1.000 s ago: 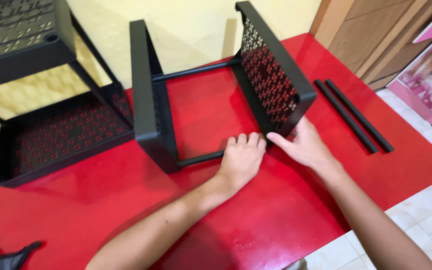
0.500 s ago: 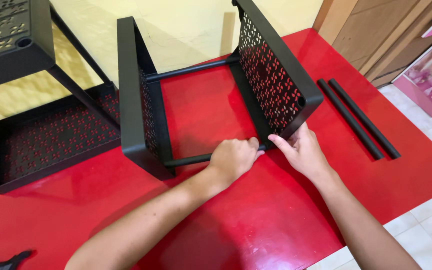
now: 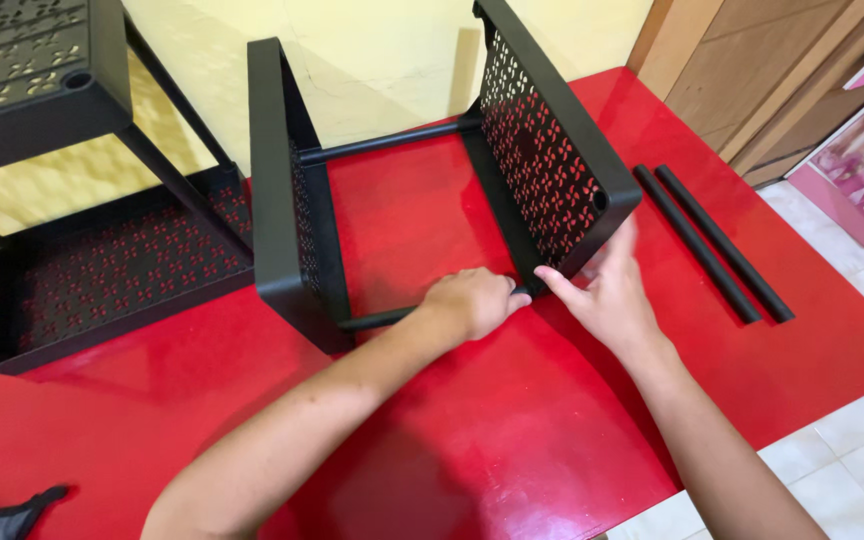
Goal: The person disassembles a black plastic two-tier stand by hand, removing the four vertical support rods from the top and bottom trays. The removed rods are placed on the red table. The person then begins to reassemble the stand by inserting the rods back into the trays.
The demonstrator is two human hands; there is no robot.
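The left hand (image 3: 472, 300) is wrapped around the near black rod (image 3: 382, 318), close to its right end, where the rod meets the lower corner of the right perforated tray (image 3: 547, 150). The right hand (image 3: 607, 295) lies open against that same corner, fingers spread along the tray's outer wall and the thumb pointing at the joint, bracing it rather than gripping. The tray stands on edge near the middle of the red table (image 3: 512, 440), facing a left perforated tray (image 3: 287, 200), with a far rod (image 3: 392, 140) already bridging the two near the table's back edge. The step in hand looks like seating the near rod's end into the tray's corner socket. The next move probably calls for a straight push along the rod while the right hand keeps the tray from tipping or sliding. Two spare rods (image 3: 712, 245) lie side by side toward the right edge, and an assembled black rack (image 3: 102, 260) sits at the back-left corner
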